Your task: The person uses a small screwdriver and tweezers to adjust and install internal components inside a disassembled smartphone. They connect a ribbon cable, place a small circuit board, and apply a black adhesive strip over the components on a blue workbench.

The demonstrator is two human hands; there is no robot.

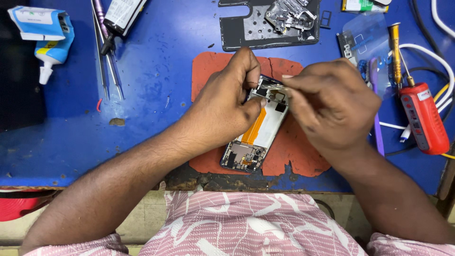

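**Two hands at the top end of an opened phone**

Head view: an opened phone, its back cover off, lies tilted on a worn red mat in the middle of a blue workbench. An orange flex strip runs along the phone's white inner plate, and bare circuit parts show at its lower end, nearest the person.

The left hand lies over the phone's left side and upper end, fingers curled down, thumb pressed against the edge of the frame, so it is closed on the phone and steadies it. The right hand comes in from the right with fingers bunched in a pinch; between the fingertips sits a small pale metallic piece, just above the phone's upper end (whether the piece touches the board cannot be told).

Behind the mat lies a dark back cover with a silvery shield part resting on it. To the left are tweezers, a black glue tube and a white and blue bottle. To the right stand a red tool with white cable, a gold-handled screwdriver and a purple stick.
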